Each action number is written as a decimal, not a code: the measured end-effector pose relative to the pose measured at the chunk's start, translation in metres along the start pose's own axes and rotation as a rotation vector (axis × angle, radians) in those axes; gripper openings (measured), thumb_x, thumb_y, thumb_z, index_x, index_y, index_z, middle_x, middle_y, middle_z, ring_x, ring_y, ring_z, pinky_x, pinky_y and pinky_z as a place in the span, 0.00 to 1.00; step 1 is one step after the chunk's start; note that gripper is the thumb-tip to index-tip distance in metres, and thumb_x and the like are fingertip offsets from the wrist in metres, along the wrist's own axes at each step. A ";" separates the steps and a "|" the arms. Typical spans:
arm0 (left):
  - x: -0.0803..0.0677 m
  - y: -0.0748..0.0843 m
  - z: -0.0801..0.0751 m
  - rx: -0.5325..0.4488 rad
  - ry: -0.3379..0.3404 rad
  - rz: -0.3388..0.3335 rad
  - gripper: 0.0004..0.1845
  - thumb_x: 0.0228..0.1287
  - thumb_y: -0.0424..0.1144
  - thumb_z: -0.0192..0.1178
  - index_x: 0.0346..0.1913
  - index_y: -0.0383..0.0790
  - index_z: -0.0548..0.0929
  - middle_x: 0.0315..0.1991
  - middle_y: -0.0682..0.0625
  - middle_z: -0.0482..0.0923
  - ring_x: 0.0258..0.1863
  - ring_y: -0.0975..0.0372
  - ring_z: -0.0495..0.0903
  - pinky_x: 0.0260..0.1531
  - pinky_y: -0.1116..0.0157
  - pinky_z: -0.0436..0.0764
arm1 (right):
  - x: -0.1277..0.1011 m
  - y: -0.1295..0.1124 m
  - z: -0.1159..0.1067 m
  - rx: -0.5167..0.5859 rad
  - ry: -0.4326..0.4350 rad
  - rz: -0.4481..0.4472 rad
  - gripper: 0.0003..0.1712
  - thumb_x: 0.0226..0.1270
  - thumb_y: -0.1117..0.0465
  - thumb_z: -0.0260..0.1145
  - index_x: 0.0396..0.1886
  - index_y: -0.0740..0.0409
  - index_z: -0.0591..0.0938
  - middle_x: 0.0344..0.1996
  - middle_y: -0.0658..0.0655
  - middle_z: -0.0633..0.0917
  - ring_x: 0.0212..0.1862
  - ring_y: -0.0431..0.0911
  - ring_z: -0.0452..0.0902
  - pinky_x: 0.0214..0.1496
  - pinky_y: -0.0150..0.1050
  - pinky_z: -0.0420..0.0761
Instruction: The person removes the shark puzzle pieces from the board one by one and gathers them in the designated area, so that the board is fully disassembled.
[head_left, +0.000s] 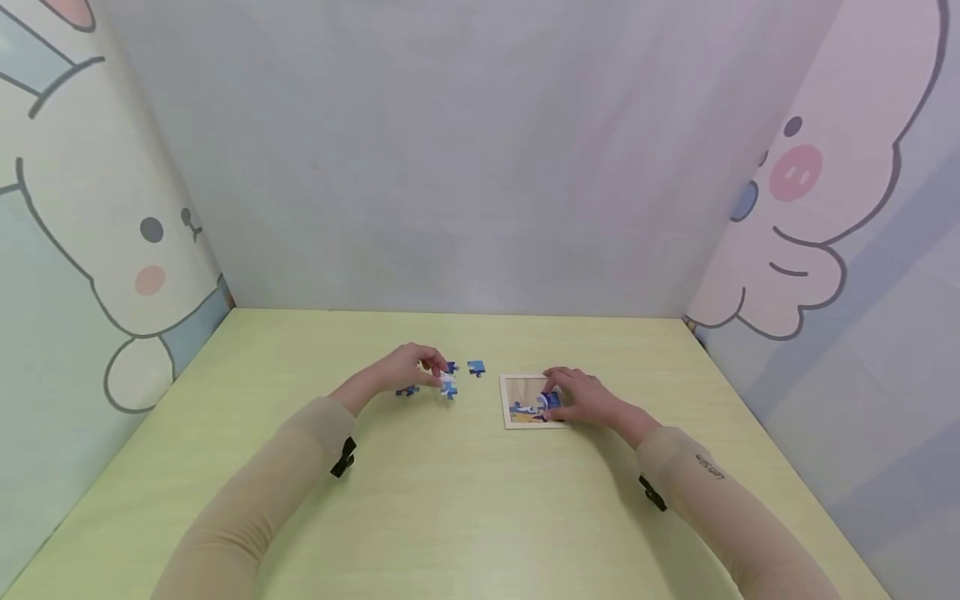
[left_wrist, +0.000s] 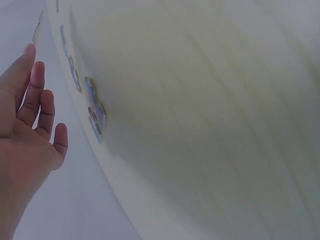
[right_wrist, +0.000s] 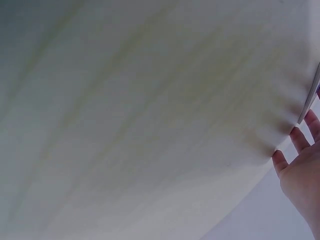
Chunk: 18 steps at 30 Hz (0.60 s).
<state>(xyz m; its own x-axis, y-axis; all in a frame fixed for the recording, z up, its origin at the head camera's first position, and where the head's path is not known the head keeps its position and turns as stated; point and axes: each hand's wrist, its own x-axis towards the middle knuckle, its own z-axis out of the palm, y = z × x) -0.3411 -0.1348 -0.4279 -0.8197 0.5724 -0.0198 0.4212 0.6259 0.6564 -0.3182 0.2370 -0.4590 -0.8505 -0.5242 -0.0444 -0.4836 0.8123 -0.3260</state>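
My left hand pinches a light-blue and white jigsaw piece between thumb and forefinger; in the left wrist view the raised piece shows edge-on at the fingertips. Right of it lies a puzzle tray with a pale rim, partly filled with blue, white and yellow pieces. Over the tray's right part rests my right hand, thumb and fingers spread about a dark blue piece. In the right wrist view, its outer fingertips touch the table beside the tray edge.
Loose jigsaw pieces lie around my left hand: a blue one, a dark blue one and another by the wrist. The pale yellow-green table ends at a light curtain, with cartoon-printed cloth at both sides.
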 end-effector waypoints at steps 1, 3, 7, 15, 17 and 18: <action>0.000 -0.002 0.001 -0.002 -0.003 -0.006 0.13 0.59 0.41 0.65 0.46 0.43 0.81 0.35 0.56 0.79 0.38 0.62 0.73 0.39 0.63 0.72 | 0.000 0.000 0.000 0.001 -0.001 0.003 0.25 0.54 0.35 0.66 0.45 0.43 0.76 0.67 0.55 0.67 0.69 0.58 0.58 0.65 0.63 0.56; -0.001 -0.004 0.003 -0.008 -0.008 -0.016 0.11 0.60 0.40 0.65 0.45 0.43 0.81 0.35 0.56 0.78 0.37 0.62 0.73 0.38 0.64 0.73 | 0.000 0.000 0.000 0.004 0.002 0.000 0.25 0.54 0.35 0.66 0.45 0.43 0.76 0.67 0.56 0.68 0.69 0.58 0.58 0.65 0.63 0.56; -0.001 -0.006 0.006 -0.015 -0.006 -0.035 0.09 0.60 0.37 0.65 0.42 0.42 0.80 0.34 0.54 0.78 0.35 0.62 0.73 0.37 0.65 0.73 | -0.001 -0.001 0.000 0.003 -0.001 0.005 0.24 0.54 0.35 0.66 0.45 0.43 0.76 0.67 0.55 0.67 0.69 0.58 0.58 0.65 0.63 0.56; -0.003 -0.005 0.006 0.027 0.014 -0.077 0.05 0.62 0.33 0.61 0.41 0.40 0.80 0.33 0.54 0.78 0.33 0.63 0.74 0.38 0.65 0.74 | -0.002 -0.004 -0.001 0.008 0.007 0.000 0.24 0.55 0.37 0.66 0.45 0.44 0.76 0.67 0.56 0.68 0.69 0.58 0.58 0.64 0.63 0.57; -0.002 -0.005 0.006 0.032 0.006 -0.079 0.05 0.62 0.34 0.62 0.41 0.42 0.80 0.33 0.54 0.78 0.33 0.63 0.74 0.39 0.64 0.74 | -0.001 -0.005 -0.002 0.008 0.008 0.001 0.24 0.55 0.37 0.66 0.45 0.43 0.76 0.67 0.56 0.68 0.69 0.58 0.59 0.64 0.63 0.57; -0.002 -0.005 0.006 0.039 -0.003 -0.078 0.06 0.61 0.34 0.63 0.41 0.43 0.81 0.33 0.55 0.79 0.33 0.63 0.74 0.40 0.64 0.74 | -0.001 -0.005 -0.001 0.007 0.008 -0.001 0.24 0.55 0.37 0.66 0.45 0.43 0.76 0.67 0.56 0.68 0.69 0.58 0.59 0.64 0.63 0.57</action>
<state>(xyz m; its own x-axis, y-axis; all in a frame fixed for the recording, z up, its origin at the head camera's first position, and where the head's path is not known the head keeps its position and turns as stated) -0.3395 -0.1356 -0.4362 -0.8496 0.5225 -0.0720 0.3709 0.6889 0.6228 -0.3149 0.2342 -0.4559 -0.8519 -0.5225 -0.0361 -0.4828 0.8100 -0.3328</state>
